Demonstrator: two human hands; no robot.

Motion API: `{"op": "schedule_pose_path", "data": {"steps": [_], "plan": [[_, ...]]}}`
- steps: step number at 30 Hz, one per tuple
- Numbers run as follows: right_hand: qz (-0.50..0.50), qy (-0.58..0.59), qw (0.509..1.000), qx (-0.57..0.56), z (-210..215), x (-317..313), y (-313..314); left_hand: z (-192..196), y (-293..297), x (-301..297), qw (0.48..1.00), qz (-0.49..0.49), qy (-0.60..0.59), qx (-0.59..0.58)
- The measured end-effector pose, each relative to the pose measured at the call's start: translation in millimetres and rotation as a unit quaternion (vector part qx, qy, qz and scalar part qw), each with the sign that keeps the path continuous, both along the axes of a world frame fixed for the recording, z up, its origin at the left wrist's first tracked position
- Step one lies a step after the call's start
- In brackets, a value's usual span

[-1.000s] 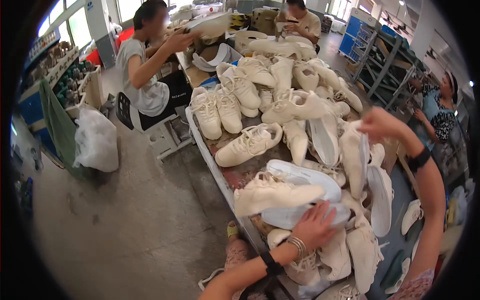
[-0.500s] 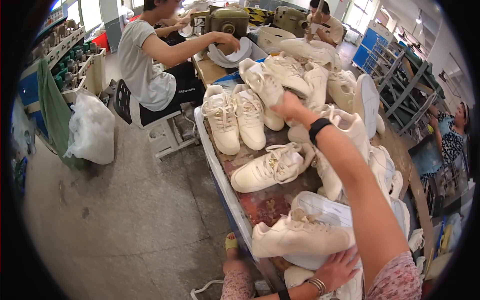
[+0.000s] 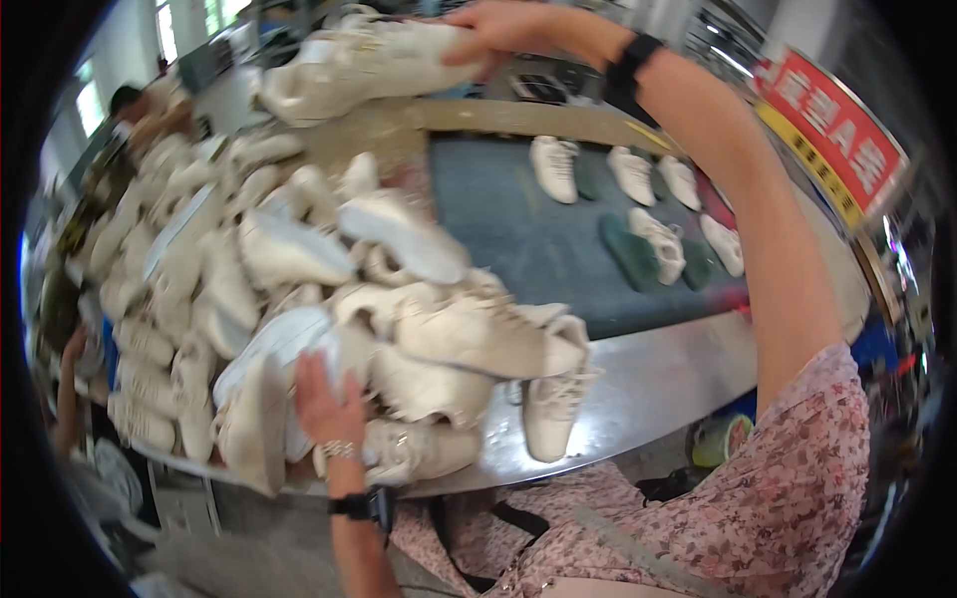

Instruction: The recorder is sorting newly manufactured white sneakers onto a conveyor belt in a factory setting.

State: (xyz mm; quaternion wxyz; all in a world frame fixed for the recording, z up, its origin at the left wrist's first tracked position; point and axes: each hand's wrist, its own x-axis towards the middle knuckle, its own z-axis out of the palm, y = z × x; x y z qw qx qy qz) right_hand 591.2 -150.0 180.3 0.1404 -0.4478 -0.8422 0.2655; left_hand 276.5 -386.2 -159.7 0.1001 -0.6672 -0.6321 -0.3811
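**Right hand lifting a shoe high, left hand flat on the heap**

Your right hand (image 3: 498,35) is stretched far out and up, fingers clamped around the back end of a cream sneaker (image 3: 349,65) that hangs in the air above the far edge of the pile. Your left hand (image 3: 324,399) lies open, palm down and fingers spread, on the near side of the pile of cream shoes (image 3: 299,279), pressing on the white soles there without gripping anything.

The pile sits on a metal table (image 3: 648,379) and slopes toward you; one shoe (image 3: 553,409) already stands toe-down on the bare metal near the front edge. Beyond it runs a dark conveyor belt (image 3: 518,239) carrying more sneakers (image 3: 553,164) and green insoles (image 3: 633,249), well apart from the pile.

What could go wrong, as I judge it: you hold the lifted sneaker by one end only, at full reach, so it could twist out of your fingers and fall into the heap or onto the belt. The heap looks loose and leans toward the near edge; if your left hand lifts or shifts, the upper shoes could slide off the table. The view is blurred, so finer contact is hard to tell
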Motion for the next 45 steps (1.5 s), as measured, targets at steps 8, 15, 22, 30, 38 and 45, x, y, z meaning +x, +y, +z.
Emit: {"op": "schedule_pose_path", "data": {"steps": [8, 15, 22, 30, 38, 45], "plan": [[-0.222, -0.141, 0.957, -0.123, -104.7, 388.4, -171.0, 8.1, 2.7, 41.0, 0.999, -0.025, 0.012, -0.037], [-0.329, -0.12, 0.92, 0.176, -359.8, 392.6, -129.8, 7.1, 9.2, 45.8, 0.999, -0.019, -0.001, -0.048], [-0.331, -0.327, 0.874, 0.142, -382.9, 300.4, -134.1, 8.6, 4.7, 35.6, 0.998, -0.005, 0.004, -0.056], [-0.345, -0.451, 0.801, 0.189, -414.4, 270.5, -107.8, 8.6, 6.2, 33.9, 0.997, 0.018, 0.042, -0.058], [-0.167, -0.375, 0.912, 0.001, -360.5, 177.8, -86.8, 12.0, 6.7, 30.9, 0.999, 0.005, 0.043, -0.018], [-0.105, 0.119, 0.96, -0.228, -296.5, 157.3, -153.4, 6.2, 7.6, 30.5, 0.999, -0.009, 0.034, -0.01]]}}
